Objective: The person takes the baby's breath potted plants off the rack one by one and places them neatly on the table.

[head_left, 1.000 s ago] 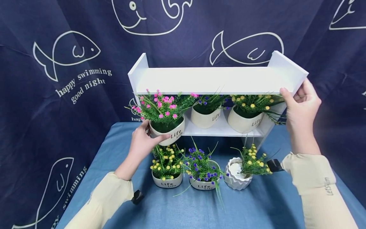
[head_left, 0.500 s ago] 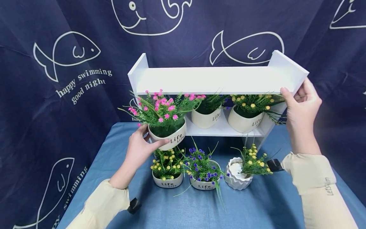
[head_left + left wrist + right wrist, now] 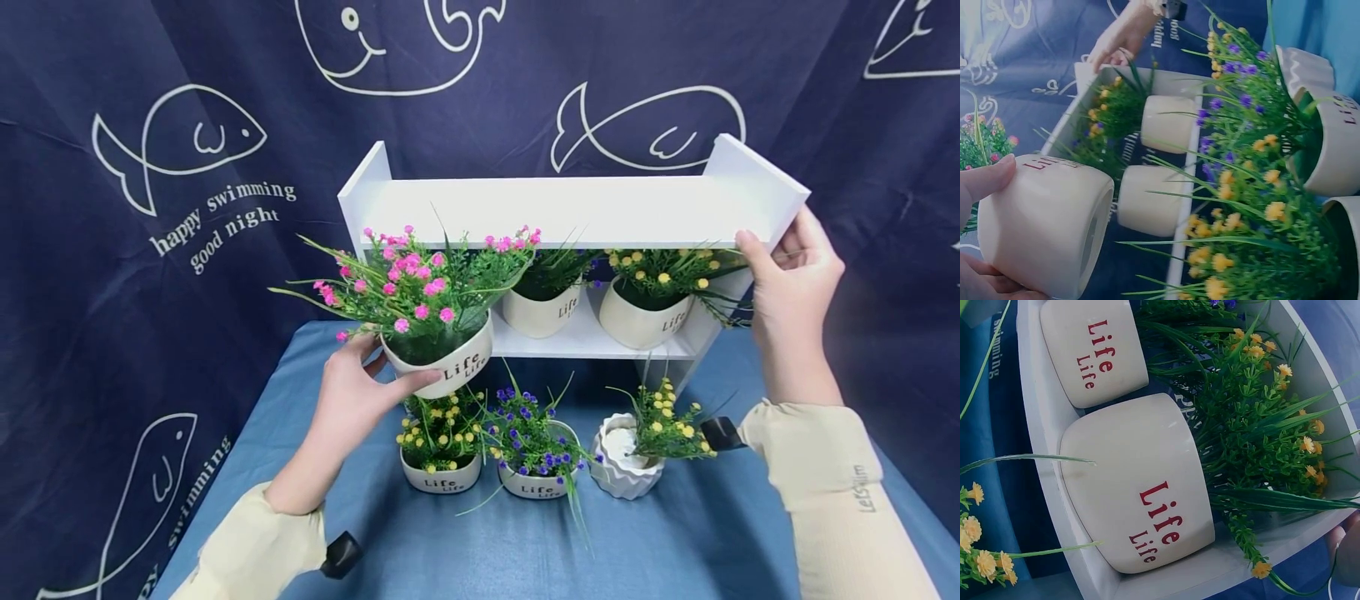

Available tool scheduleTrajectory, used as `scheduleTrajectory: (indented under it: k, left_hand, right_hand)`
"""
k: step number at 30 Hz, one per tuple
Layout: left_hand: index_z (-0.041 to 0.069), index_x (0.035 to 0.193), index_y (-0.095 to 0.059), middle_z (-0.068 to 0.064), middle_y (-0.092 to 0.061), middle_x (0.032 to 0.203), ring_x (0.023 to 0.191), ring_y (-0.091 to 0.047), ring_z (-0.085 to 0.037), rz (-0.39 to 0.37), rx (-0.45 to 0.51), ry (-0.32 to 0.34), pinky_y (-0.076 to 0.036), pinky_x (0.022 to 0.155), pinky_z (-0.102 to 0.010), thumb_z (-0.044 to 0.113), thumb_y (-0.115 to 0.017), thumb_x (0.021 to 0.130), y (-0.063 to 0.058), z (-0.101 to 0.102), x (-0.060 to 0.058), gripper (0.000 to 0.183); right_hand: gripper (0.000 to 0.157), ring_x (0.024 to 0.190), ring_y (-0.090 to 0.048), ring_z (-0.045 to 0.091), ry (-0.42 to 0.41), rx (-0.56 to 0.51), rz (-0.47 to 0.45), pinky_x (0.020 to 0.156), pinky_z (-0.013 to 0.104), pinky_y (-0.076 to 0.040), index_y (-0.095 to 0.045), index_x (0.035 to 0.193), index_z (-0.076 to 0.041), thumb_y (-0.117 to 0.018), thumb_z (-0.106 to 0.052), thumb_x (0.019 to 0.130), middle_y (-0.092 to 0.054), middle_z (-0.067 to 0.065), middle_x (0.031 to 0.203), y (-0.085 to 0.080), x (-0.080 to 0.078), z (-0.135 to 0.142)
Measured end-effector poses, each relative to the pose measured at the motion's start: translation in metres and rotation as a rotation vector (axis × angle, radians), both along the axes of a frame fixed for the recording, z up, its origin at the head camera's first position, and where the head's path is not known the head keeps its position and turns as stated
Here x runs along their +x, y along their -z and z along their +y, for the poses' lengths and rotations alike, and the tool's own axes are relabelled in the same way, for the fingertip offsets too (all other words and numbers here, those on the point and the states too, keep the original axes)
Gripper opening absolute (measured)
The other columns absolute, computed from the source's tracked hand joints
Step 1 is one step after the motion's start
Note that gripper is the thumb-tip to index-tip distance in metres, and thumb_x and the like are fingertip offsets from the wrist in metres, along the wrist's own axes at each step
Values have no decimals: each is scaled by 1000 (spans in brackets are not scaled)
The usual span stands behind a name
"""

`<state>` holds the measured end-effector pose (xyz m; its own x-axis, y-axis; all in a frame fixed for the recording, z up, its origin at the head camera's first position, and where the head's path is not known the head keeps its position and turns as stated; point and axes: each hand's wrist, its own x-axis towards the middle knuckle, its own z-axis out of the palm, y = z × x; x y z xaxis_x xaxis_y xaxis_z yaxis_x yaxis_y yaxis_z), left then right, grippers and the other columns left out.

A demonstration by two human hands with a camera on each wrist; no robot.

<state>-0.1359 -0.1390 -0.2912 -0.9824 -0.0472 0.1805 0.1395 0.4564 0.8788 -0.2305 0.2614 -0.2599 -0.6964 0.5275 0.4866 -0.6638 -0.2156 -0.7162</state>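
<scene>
My left hand [image 3: 352, 396] grips a white oval flower pot [image 3: 450, 367] lettered "Life", with pink flowers [image 3: 408, 271] in it. The pot is held tilted in front of the left end of a white two-tier shelf [image 3: 540, 208]; in the left wrist view its underside edge shows. My right hand [image 3: 798, 287] holds the shelf's right side panel, thumb in front and fingers behind. On the lower board stand a pot of blue flowers [image 3: 540, 315] and a pot of yellow flowers [image 3: 645, 312], the latter seen close in the right wrist view.
In front of the shelf on the blue cloth stand a yellow-flowered pot [image 3: 440, 477], a purple-flowered pot [image 3: 536, 485] and a ribbed white pot [image 3: 626, 475] with yellow flowers leaning out. A dark blue curtain [image 3: 465, 125] with fish drawings hangs behind.
My left hand has drawn the pink-flowered pot toward me, down and slightly left, out from under the top board. The right hand has stayed on the shelf panel.
</scene>
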Motion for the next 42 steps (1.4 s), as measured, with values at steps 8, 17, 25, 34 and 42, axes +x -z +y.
scheduleTrajectory:
  k: [8, 17, 25, 34, 42]
  left_hand:
    - [5, 122, -61, -12, -61, 125, 123, -57, -22, 20, 26, 26, -48, 106, -33, 22, -84, 74, -12, -3, 11, 56]
    - [3, 117, -61, -12, -61, 120, 120, -61, -26, -30, 13, 64, -50, 103, -31, 23, -86, 72, -17, -1, 22, 56]
    - [1, 113, -60, -15, -57, 122, 121, -60, -32, -77, 49, 119, -51, 101, -37, 23, -85, 73, -18, 4, 33, 52]
    - [3, 94, -57, -15, -61, 117, 120, -61, -31, -103, 11, 141, -50, 104, -41, 26, -87, 71, -14, 15, 41, 44]
    - [4, 104, -63, -10, -64, 113, 114, -64, -25, -67, 56, 206, -52, 101, -38, 22, -89, 68, -6, 29, 42, 48]
  right_hand:
    - [53, 102, -65, 21, -4, -1, -10, 79, 17, -55, -66, 123, -2, -67, 21, 75, -70, 14, 115, 0, 0, 1]
    - [52, 101, -65, 21, -3, -2, -7, 79, 17, -55, -66, 122, -2, -67, 21, 75, -70, 14, 114, -1, 1, 0]
    - [53, 102, -65, 20, -3, 0, -21, 78, 17, -55, -66, 123, -2, -67, 20, 75, -70, 14, 116, -1, 1, 0]
    - [53, 103, -65, 20, 3, 14, -28, 79, 16, -55, -65, 124, -3, -67, 20, 76, -69, 13, 117, 1, 1, 1]
    - [53, 105, -64, 18, 19, 30, -58, 79, 16, -54, -65, 126, -6, -66, 19, 78, -69, 12, 120, 2, 1, 1]
